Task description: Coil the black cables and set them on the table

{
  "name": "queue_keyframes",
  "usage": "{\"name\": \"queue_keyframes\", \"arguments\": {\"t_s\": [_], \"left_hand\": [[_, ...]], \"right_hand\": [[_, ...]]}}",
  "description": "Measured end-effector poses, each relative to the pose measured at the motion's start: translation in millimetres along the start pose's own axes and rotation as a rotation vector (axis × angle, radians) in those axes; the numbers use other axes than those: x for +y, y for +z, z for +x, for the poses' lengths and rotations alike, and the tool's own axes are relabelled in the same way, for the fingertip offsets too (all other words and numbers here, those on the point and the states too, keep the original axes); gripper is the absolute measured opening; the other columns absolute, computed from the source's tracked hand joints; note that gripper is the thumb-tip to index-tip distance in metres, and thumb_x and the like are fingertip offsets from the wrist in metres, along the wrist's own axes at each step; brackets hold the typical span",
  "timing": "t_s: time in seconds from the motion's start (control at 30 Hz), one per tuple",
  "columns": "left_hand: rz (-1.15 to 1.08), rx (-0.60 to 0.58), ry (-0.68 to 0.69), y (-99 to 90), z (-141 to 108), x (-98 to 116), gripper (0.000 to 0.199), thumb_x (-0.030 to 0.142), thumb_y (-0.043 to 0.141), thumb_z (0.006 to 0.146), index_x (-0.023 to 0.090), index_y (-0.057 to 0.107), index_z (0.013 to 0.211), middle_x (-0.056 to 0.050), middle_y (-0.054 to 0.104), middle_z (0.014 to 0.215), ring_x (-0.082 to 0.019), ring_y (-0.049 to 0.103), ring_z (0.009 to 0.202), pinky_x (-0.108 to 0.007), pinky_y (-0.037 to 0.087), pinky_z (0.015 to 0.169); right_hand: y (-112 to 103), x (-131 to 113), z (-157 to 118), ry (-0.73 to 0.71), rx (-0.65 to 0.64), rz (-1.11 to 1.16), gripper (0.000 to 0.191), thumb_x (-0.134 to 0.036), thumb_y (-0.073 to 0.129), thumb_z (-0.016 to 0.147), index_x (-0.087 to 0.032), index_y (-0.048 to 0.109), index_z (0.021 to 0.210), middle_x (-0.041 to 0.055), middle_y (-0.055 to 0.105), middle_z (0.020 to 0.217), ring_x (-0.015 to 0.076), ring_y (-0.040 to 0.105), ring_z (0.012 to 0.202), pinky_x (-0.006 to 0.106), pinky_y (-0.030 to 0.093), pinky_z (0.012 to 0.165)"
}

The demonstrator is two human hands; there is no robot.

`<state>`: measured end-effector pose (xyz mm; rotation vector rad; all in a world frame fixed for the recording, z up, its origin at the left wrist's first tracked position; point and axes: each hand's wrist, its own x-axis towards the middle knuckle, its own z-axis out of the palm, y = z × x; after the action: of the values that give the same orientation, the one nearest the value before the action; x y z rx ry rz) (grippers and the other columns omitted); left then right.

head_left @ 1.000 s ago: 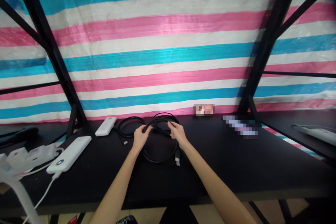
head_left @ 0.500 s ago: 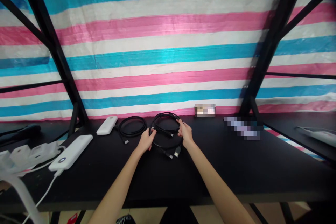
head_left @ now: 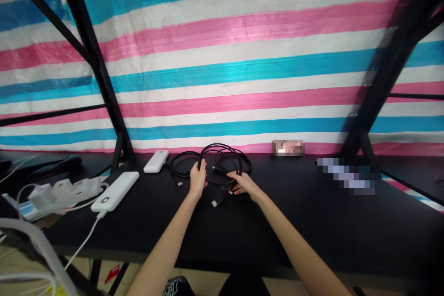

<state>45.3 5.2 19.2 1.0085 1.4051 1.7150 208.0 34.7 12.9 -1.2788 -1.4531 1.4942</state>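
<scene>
A black USB cable (head_left: 221,146) is wound into a loose coil above the black table (head_left: 194,245). My left hand (head_left: 199,179) is closed round the coil's left side. On the lower right of the coil, my right hand (head_left: 244,186) pinches the cable between thumb and fingers. The cable's USB plug (head_left: 215,203) hangs below the coil, between my hands. Behind it on the table lies another coiled black cable (head_left: 248,159), partly overlapped in view. A further black cable coil (head_left: 173,171) rests to the left of my left hand.
Two white power banks (head_left: 118,190) (head_left: 156,161) lie on the left, the nearer one plugged into a white cable (head_left: 83,243). A power strip with white chargers (head_left: 65,192) is at the far left. Blurred items (head_left: 288,148) (head_left: 347,176) lie right. A striped sheet (head_left: 243,69) hangs behind.
My right hand has moved down along the coil, from its upper right to its lower right. My left hand keeps its hold. The view has shifted, so the scene sits further right.
</scene>
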Motion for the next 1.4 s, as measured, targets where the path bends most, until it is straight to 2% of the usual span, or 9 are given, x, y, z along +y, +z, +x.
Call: {"name": "queue_keyframes", "arguments": {"t_s": [0.1,0.23,0.43,0.6,0.73,0.93,1.13,1.3,1.4], "left_hand": [[0.004,-0.014,0.015,1.0,-1.0,1.2,0.037,0.056,0.048,0.075,0.019,0.045,0.073,0.011,0.034,0.043,-0.004,0.030,0.024,-0.017,0.020,0.025],[-0.010,-0.049,-0.041,2.9,-2.2,0.3,0.035,0.054,0.047,0.076,0.020,0.043,0.071,0.012,0.032,0.042,-0.005,0.030,0.022,-0.017,0.018,0.024],[-0.039,-0.099,-0.044,4.9,-0.7,-5.2,0.031,0.050,0.044,0.077,0.020,0.043,0.068,0.011,0.033,0.040,-0.005,0.030,0.022,-0.017,0.018,0.025],[-0.001,-0.079,-0.056,4.1,0.7,-5.0,0.032,0.048,0.047,0.075,0.020,0.041,0.060,0.011,0.031,0.036,-0.006,0.030,0.022,-0.018,0.017,0.027],[-0.008,-0.110,-0.107,0.8,0.9,-0.9,0.036,0.047,0.046,0.075,0.019,0.043,0.052,0.009,0.028,0.030,-0.007,0.030,0.024,-0.020,0.016,0.029],[-0.107,-0.103,-0.133,-1.7,1.6,2.6,0.044,0.045,0.047,0.073,0.019,0.037,0.039,0.005,0.033,0.033,-0.007,0.036,0.032,-0.019,0.025,0.037],[-0.118,-0.122,-0.134,-2.3,1.1,2.5,0.042,0.043,0.045,0.074,0.019,0.042,0.040,0.006,0.030,0.033,-0.008,0.035,0.031,-0.021,0.025,0.038],[0.085,-0.151,0.069,-3.1,0.5,1.1,0.044,0.043,0.043,0.075,0.018,0.047,0.038,0.003,0.036,0.034,-0.009,0.037,0.034,-0.023,0.029,0.045],[0.255,-0.144,0.140,-4.2,2.5,-2.8,0.047,0.043,0.041,0.076,0.019,0.049,0.037,0.002,0.036,0.033,-0.011,0.038,0.037,-0.024,0.031,0.048]], "right_hand": [[-0.1,0.1,0.2,0.010,0.022,-0.028,0.023,-0.031,0.053,0.080,-0.014,0.057,0.096,0.0029,0.063,0.059,0.0149,0.061,0.044,0.021,0.047,0.037],[-1.6,1.2,4.1,-0.009,0.131,-0.111,0.023,-0.030,0.051,0.081,-0.014,0.057,0.097,0.0016,0.061,0.056,0.0146,0.059,0.040,0.021,0.046,0.035],[-6.3,3.9,9.7,-0.164,0.288,-0.118,0.019,-0.026,0.054,0.077,-0.014,0.061,0.090,-0.0028,0.054,0.056,0.0112,0.054,0.033,0.020,0.038,0.030],[-7.2,-1.7,5.5,-0.180,0.348,0.014,0.024,-0.033,0.058,0.073,-0.014,0.063,0.085,-0.0054,0.048,0.045,0.0107,0.048,0.030,0.020,0.027,0.028],[-10.7,-6.1,3.9,-0.195,0.377,0.151,0.028,-0.036,0.059,0.068,-0.012,0.065,0.081,-0.0072,0.041,0.037,0.0082,0.038,0.028,0.020,0.023,0.029],[-16.7,-6.4,7.1,-0.244,0.367,0.286,0.036,-0.033,0.058,0.061,-0.011,0.066,0.088,-0.0090,0.038,0.037,0.0058,0.029,0.032,0.018,0.016,0.031],[-14.0,-5.8,5.7,-0.256,0.342,0.165,0.032,-0.033,0.058,0.062,-0.012,0.067,0.084,-0.0083,0.038,0.038,0.0072,0.032,0.036,0.019,0.020,0.035],[-14.9,-2.6,7.0,-0.301,0.447,-0.043,0.022,-0.033,0.056,0.066,-0.016,0.067,0.076,-0.0058,0.045,0.040,0.0115,0.046,0.044,0.021,0.032,0.047],[-17.1,-2.8,5.2,-0.310,0.529,-0.196,0.019,-0.034,0.056,0.067,-0.020,0.067,0.074,-0.0039,0.053,0.045,0.0147,0.054,0.052,0.022,0.036,0.053]]}}
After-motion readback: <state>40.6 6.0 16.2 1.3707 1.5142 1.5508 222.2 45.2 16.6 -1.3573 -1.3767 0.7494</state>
